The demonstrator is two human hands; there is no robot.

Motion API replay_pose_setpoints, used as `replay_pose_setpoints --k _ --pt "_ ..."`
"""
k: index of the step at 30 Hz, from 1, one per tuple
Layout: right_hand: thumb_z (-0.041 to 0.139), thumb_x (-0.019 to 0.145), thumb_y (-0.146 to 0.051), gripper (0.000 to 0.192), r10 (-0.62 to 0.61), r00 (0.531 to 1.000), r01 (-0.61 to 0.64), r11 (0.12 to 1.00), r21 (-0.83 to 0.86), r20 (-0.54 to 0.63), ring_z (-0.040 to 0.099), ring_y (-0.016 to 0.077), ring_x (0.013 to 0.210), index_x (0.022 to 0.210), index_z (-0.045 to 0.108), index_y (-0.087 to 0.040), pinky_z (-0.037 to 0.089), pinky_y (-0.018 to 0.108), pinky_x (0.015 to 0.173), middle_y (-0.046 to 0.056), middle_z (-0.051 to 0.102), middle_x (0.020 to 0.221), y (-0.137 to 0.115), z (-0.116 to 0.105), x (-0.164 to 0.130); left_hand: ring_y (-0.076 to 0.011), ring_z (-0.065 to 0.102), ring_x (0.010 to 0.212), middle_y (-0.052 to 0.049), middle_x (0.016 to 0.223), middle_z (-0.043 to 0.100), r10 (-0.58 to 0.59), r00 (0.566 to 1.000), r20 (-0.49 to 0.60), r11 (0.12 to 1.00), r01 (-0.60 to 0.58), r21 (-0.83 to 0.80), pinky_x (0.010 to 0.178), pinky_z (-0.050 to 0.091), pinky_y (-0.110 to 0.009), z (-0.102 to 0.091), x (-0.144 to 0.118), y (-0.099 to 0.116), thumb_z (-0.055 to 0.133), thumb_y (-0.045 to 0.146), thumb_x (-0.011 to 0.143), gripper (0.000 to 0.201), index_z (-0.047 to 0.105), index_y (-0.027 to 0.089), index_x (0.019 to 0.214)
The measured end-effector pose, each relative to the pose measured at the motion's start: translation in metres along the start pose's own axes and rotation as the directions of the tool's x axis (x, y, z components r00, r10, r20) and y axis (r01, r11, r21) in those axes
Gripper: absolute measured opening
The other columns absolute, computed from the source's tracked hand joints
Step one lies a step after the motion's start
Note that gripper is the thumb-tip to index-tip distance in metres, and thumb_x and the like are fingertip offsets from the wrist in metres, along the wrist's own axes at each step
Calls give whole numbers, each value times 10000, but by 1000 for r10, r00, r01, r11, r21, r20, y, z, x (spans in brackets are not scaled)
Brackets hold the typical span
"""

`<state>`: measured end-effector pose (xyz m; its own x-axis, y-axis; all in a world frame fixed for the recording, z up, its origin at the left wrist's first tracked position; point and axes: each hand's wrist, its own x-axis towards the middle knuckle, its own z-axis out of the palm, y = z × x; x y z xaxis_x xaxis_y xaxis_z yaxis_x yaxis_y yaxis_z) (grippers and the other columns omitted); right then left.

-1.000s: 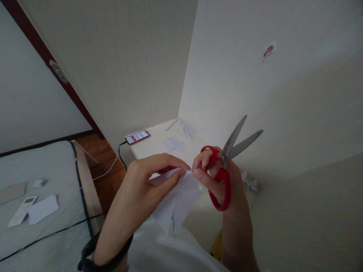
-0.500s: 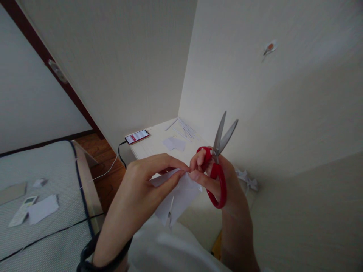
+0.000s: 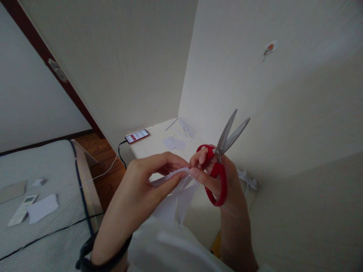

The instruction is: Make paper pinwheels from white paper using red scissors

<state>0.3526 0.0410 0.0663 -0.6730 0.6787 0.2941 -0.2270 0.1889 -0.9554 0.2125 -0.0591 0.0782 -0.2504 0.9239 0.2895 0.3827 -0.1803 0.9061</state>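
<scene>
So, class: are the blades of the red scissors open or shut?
Open: the red scissors in the right hand show two blades spread in a narrow V, tips apart.

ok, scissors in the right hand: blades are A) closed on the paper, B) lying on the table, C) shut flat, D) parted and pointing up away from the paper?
D: the scissors sit in the right hand, blades parted, tips up, clear of the white paper pinched by the left hand.

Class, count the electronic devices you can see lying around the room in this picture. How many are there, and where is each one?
2. A smartphone lies on the white table's near corner with its screen lit; a white remote control lies on the grey bed. Others may be hidden.
</scene>
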Motion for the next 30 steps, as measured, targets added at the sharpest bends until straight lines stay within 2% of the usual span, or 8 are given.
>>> replay_pose_setpoints --k 7,12,15,20,24,30 --pt "674 709 -134 249 -26 999 26 1000 -8 -27 521 116 617 712 447 -237 425 255 570 -48 588 684 -3 2 0 -109 660 647 29 736 740 -25 999 -21 990 22 -141 578 497 -167 1 2 3 713 194 789 27 731 214 791" --pt "678 724 -175 243 -20 999 19 999 -29 -26 533 128 618 729 444 -244 428 260 549 -38 620 699 -4 4 -2 -91 637 629 49 671 693 -21 998 -60 988 12 -156 638 508 -163 1 1 0 712 182 788 75 713 222 724" --pt "672 736 -144 247 -58 998 58 997 -59 -2 538 132 643 740 447 -245 446 269 591 -37 627 724 -3 3 -3 -74 623 622 64 677 683 -28 998 -61 988 19 -153 632 493 -145 0 0 -2 713 184 790 79 707 235 730" --pt "652 753 -69 261 -102 995 102 993 -59 13 531 122 664 758 459 -244 443 261 618 -45 615 737 -1 3 -3 -75 617 629 66 679 680 -31 997 -67 993 24 -112 624 482 -148 1 0 -1 709 183 788 89 699 237 718" --pt "653 751 -61 275 -129 991 127 988 -84 -24 534 126 665 741 448 -244 427 274 619 -50 601 726 -2 5 -3 -85 623 638 59 692 690 -30 998 -64 998 25 -66 609 479 -161 1 1 2 681 167 799 90 694 226 732" --pt "624 755 -51 254 -163 983 147 975 -166 -88 541 144 686 756 458 -244 408 308 654 -45 594 741 -2 10 -4 -83 632 689 60 744 701 71 991 -114 995 -61 83 647 472 -160 2 -1 2 645 134 822 100 676 216 774"
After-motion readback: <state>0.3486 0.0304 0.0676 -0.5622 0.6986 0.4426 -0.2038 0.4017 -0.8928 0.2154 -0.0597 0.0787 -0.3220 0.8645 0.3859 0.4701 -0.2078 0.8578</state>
